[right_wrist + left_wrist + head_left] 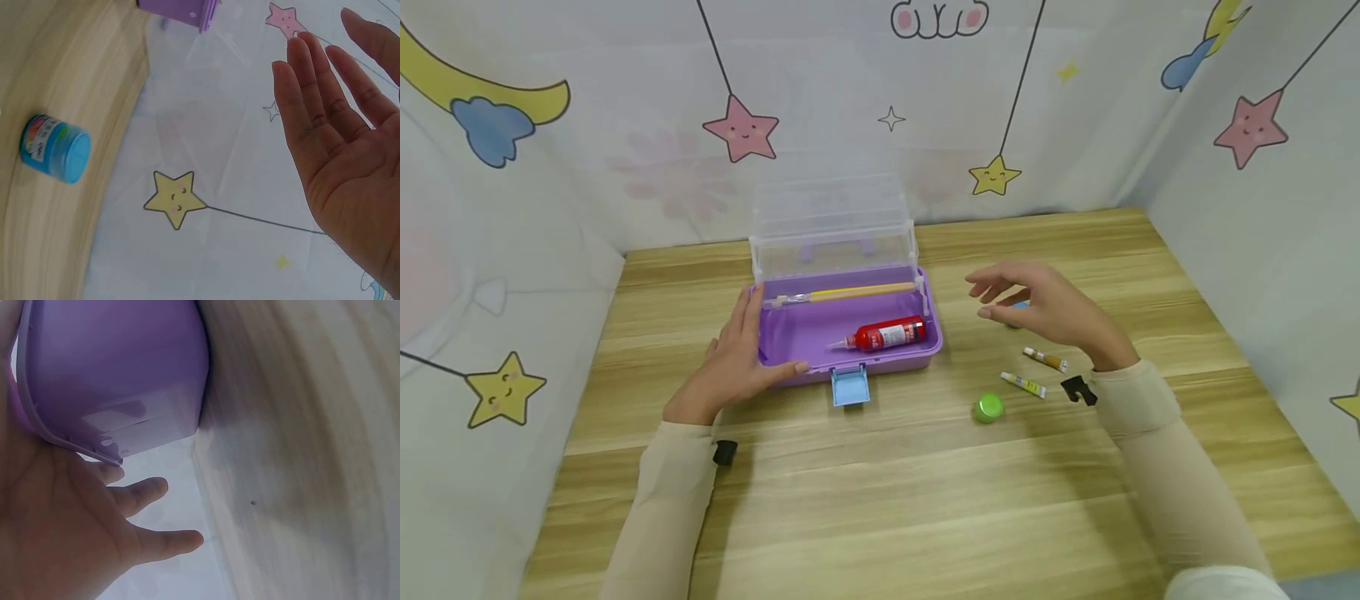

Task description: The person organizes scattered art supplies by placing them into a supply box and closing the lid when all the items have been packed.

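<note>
Zero objects are gripped: the left hand (733, 362), fingers spread, rests against the purple box (812, 322), where a tilt could roll the red bottle (891, 334) inside; the right hand (1041, 304), fingers loosely bent, hangs near the blue jar (56, 149), which a low sweep could topple.

"What furniture is here?"

"A light-brown, wood-grained tabletop (887, 525), its streaks running mostly left to right."

"And around it?"

"White, softly creased sheeting (835, 75) along the far, left and right sides, printed with cartoons. On the far side, a smiling pink five-pointed star (741, 131) hangs from a dark line, left of a smaller smiling yellow star (995, 177)."

"Far left?"

"A yellow crescent moon (544, 103) above a puffy blue cloud (492, 131)."

"The light?"

"Diffuse, with a pale sheen on the tabletop's near part."
</note>
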Demonstrator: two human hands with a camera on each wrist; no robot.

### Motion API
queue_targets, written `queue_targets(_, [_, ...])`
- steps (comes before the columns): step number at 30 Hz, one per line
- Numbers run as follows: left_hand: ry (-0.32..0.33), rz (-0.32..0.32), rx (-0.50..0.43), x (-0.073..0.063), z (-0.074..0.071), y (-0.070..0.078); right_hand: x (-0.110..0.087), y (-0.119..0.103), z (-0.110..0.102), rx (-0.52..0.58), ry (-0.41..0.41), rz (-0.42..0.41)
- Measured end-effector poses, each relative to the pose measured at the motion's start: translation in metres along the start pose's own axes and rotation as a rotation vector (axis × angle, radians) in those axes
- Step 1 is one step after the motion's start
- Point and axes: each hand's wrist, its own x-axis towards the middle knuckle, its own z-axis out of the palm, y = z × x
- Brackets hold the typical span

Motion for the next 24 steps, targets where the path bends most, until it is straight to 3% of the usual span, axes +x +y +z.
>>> queue_targets(12, [0.02,-0.005,-0.013,0.0,0.001,-0.004,-0.054,0.039,0.021,0.054,-0.012,0.095])
queue_targets(24, [0.037,0.01,-0.002,0.002,0.003,-0.006,-0.085,0.059,0.046,0.065,0.01,0.155])
